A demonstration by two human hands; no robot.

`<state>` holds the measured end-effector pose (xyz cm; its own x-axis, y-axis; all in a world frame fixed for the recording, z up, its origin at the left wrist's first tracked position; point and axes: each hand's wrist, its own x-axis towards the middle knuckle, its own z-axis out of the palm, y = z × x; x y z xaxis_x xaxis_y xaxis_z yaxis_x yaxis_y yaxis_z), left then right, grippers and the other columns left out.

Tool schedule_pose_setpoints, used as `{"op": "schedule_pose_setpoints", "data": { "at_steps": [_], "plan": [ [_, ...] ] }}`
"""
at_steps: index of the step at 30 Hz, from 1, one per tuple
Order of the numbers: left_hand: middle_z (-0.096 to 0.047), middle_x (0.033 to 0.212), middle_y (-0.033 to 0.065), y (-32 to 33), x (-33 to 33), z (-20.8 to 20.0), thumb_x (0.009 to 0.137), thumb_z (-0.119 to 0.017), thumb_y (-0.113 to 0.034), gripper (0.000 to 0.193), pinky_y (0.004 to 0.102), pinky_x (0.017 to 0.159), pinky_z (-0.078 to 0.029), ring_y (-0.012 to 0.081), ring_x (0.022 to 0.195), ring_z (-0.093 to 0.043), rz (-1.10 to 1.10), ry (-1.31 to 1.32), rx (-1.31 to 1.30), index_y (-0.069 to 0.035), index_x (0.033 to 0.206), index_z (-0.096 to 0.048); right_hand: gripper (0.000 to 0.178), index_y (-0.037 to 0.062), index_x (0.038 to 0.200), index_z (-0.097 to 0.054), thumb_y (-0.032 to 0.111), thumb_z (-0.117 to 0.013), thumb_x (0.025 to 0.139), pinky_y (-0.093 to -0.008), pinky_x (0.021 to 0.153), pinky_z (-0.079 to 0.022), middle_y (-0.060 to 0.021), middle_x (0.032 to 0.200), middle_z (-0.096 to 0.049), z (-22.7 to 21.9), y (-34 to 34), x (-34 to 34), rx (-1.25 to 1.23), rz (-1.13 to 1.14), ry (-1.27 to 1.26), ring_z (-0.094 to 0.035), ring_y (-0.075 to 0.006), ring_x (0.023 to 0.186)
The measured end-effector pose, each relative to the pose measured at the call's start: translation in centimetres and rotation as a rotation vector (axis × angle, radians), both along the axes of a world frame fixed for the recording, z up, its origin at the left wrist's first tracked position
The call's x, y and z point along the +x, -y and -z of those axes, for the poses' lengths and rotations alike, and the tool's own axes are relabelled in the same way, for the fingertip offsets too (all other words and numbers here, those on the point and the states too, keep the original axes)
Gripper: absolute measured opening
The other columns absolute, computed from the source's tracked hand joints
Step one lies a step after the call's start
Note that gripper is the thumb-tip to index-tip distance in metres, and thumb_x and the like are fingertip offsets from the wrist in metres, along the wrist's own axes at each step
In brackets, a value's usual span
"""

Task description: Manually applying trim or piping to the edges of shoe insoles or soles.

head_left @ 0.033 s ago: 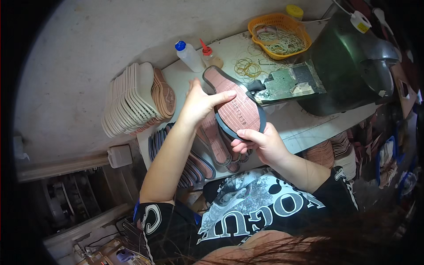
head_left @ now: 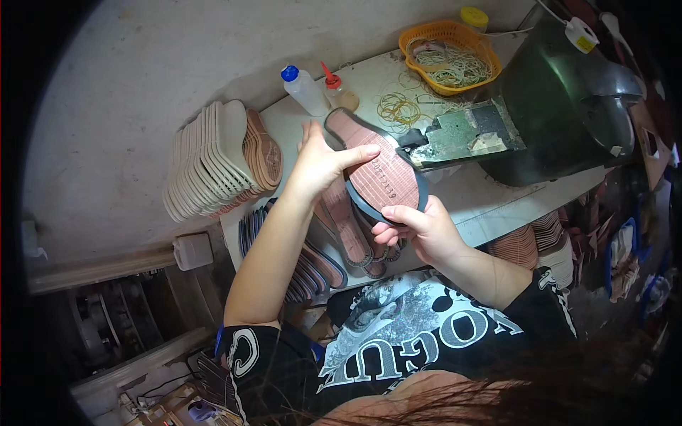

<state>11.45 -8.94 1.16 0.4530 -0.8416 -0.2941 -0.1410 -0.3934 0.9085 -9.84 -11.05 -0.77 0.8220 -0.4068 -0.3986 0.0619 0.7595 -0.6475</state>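
Observation:
A pink textured shoe insole (head_left: 396,177) with a dark edge strip is held between my hands, its dark rim touching the small black working head (head_left: 410,139) of a green machine (head_left: 568,106). My left hand (head_left: 317,167) grips its left side, the thumb lying flat on the pink face; the other fingers are partly hidden. At the near wide end, my right hand (head_left: 430,231) pinches the rim, thumb on top and fingers curled beneath. Under the held piece lie several more pink insoles (head_left: 348,231) with dark edging, partly covered by it and my left arm.
White insoles (head_left: 213,160) stand stacked at the left, beside a row of dark-edged ones (head_left: 312,266). A blue-capped bottle (head_left: 304,91), a red-tipped bottle (head_left: 342,96), loose rubber bands (head_left: 398,110) and a yellow basket (head_left: 458,89) sit on the white table (head_left: 490,206).

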Motion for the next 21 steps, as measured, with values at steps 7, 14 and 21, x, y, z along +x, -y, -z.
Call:
{"op": "schedule_pose_setpoints", "data": {
  "at_steps": [7, 14, 21],
  "plan": [
    [-0.047, 0.134, 0.0137, 4.0, 4.3, -0.9, 0.07, -0.08, -0.026, 0.066, 0.0308, 0.103, -0.035, 0.0204, 0.124, -0.045, 0.662, 0.14, -0.042, -0.006, 0.127, -0.053, 0.024, -0.0049, 0.102, -0.061, 0.016, -0.058, 0.09, -0.0266, 0.067, -0.054, -0.0155, 0.085, -0.068, 0.2, 0.5, 1.7, 0.056, 0.076, 0.042, -0.068, -0.0195, 0.073],
    [-0.06, 0.095, 0.0011, 5.0, 4.8, -2.0, 0.076, -0.076, -0.029, 0.043, 0.0247, 0.081, -0.044, 0.0101, 0.091, -0.053, 0.782, 0.044, 0.168, -0.006, 0.106, -0.057, 0.033, -0.0064, 0.112, -0.058, 0.022, -0.053, 0.095, -0.029, 0.073, -0.055, -0.0181, 0.097, -0.067, -1.2, 0.9, 2.6, 0.083, 0.141, 0.012, -0.069, -0.0228, 0.083],
    [-0.062, 0.086, 0.0062, 2.9, 4.5, -2.4, 0.075, -0.076, -0.039, 0.049, 0.0289, 0.071, -0.047, 0.0133, 0.08, -0.057, 0.666, 0.125, 0.143, -0.001, 0.1, -0.059, 0.037, -0.0077, 0.112, -0.058, 0.025, -0.052, 0.096, -0.0288, 0.073, -0.056, -0.0189, 0.098, -0.066, -1.6, 1.6, 2.6, 0.093, 0.107, 0.006, -0.069, -0.0252, 0.086]
  ]
}}
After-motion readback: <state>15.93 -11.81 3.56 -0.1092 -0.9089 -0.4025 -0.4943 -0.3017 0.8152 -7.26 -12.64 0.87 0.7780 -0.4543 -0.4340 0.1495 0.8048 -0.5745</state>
